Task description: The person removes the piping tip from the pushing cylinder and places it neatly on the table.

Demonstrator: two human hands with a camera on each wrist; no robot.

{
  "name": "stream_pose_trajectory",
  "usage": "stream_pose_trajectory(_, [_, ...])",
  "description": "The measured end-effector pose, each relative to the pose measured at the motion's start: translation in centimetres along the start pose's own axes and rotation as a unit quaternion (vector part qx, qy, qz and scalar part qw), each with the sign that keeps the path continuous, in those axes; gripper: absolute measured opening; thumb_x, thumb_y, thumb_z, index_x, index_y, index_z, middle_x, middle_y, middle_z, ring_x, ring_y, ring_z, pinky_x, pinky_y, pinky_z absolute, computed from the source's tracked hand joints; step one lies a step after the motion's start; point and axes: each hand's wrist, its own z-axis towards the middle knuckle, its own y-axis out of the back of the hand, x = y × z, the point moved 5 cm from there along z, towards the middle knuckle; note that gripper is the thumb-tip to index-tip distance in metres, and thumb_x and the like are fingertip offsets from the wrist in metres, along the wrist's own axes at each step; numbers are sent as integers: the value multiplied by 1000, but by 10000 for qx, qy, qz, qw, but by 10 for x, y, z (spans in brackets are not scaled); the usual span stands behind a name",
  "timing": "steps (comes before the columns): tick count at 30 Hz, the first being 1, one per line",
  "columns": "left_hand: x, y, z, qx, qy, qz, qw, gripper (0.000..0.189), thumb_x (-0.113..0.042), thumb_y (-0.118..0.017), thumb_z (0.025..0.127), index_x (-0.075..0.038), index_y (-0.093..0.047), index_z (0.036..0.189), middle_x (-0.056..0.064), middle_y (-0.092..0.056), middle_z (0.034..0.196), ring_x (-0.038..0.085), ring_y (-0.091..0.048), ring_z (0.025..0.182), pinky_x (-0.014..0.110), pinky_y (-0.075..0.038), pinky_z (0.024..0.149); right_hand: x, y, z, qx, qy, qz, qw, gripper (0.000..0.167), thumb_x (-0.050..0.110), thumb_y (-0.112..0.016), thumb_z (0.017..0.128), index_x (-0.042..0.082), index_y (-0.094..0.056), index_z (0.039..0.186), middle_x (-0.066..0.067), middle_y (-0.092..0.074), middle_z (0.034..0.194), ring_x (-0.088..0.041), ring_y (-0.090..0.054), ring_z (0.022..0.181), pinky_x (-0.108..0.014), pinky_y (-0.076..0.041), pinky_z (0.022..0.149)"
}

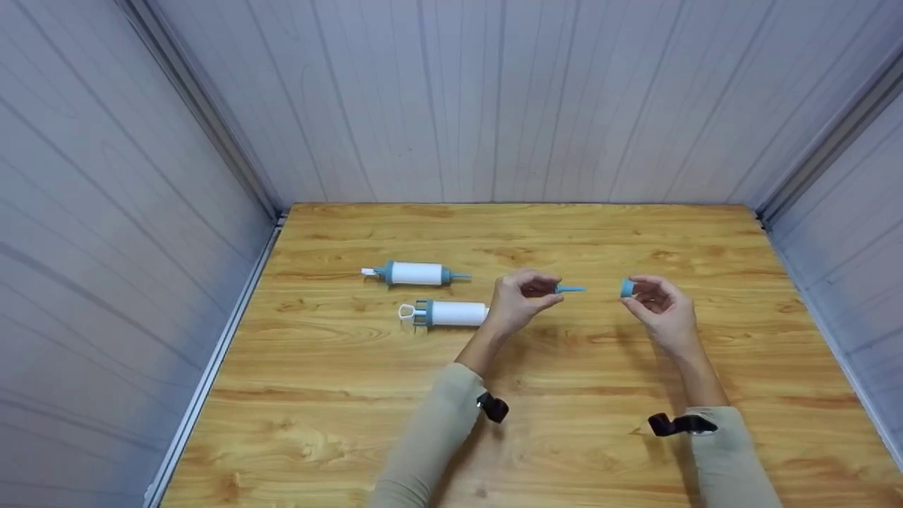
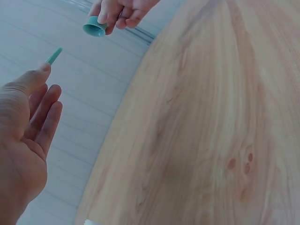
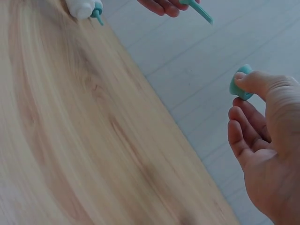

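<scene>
Between the thumb and fingers of my left hand is a slim teal nozzle, its narrow tip pointing right. My right hand pinches a short teal screw cap by its sides. In the left wrist view the cap shows a round opening with threads inside. Nozzle and cap are held apart above the table, with a gap between them. Left of my hands lies a white syringe-like tube with a teal collar and a white loop handle. Its right end is hidden behind my left hand.
A second white tube, with teal ends and a thin teal nozzle fitted, lies behind the first on the wooden table. Pale panel walls stand at the back and both sides.
</scene>
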Motion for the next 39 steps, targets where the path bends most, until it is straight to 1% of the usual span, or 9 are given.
stream_pose_trajectory(4, [8,-6,1,58,155,39,9999,27,-6,-88,96,-1,-85,123,20,-82,121,18,-82,106,33,-68,97,-9,7,0,-74,-66,-149,9998,38,-16,-79,94,-15,-72,132,16,-77,99,-1,-70,89,-13,-59,78])
stream_pose_trajectory(6, [12,-8,2,80,214,38,9997,27,-5,-88,96,-1,-84,123,20,-82,121,17,-82,105,32,-67,97,-14,10,0,-117,-114,-148,9998,39,-15,-80,94,-15,-71,132,17,-77,99,-1,-70,89,-13,-58,78])
stream_pose_trajectory(9, [18,-12,3,110,227,81,9996,25,-3,-88,95,1,-84,120,22,-83,119,21,-82,106,23,-65,94,-21,14,0,-172,-208,-180,9995,39,-14,-81,94,-15,-71,132,16,-76,97,-1,-69,88,-13,-57,78])
stream_pose_trajectory(12, [23,-16,2,204,228,177,9994,25,-1,-88,95,2,-84,119,22,-84,120,29,-83,110,22,-65,94,-26,17,-1,-154,-261,-319,9990,40,-12,-82,95,-14,-71,133,18,-75,98,-1,-67,87,-12,-56,78])
stream_pose_trajectory(18, [33,-25,0,522,274,519,9969,23,0,-86,96,0,-84,119,19,-83,123,31,-82,115,22,-64,99,-34,19,-4,40,-395,-781,9962,39,-6,-84,96,-8,-74,133,18,-72,98,0,-64,85,-12,-55,77])
stream_pose_trajectory(22, [38,-29,1,599,240,735,9952,22,0,-86,96,1,-84,118,19,-84,122,32,-82,115,24,-64,99,-37,18,-6,232,-419,-1146,9923,38,-3,-84,97,-3,-76,134,9,-74,101,1,-62,84,-12,-54,76])
stream_pose_trajectory(29, [46,-33,2,665,239,1168,9906,19,-3,-86,97,-2,-85,116,14,-85,121,24,-81,114,23,-63,100,-42,20,-10,567,-652,-1864,9787,37,4,-83,100,-2,-74,136,-22,-76,112,3,-61,86,-12,-53,77])
stream_pose_trajectory(35, [57,-31,2,724,148,1535,9854,18,-6,-87,97,-6,-86,115,9,-86,119,17,-80,113,23,-62,101,-44,26,-9,751,-783,-2266,9679,38,7,-83,101,-3,-73,137,-26,-77,114,4,-61,86,-12,-53,78])
stream_pose_trajectory(39, [78,-31,6,740,177,1649,9834,19,-10,-90,95,-11,-87,113,3,-86,115,7,-74,106,21,-59,97,-46,28,-9,775,-877,-2443,9626,38,7,-82,101,-2,-73,137,-25,-77,114,4,-60,85,-12,-51,78])
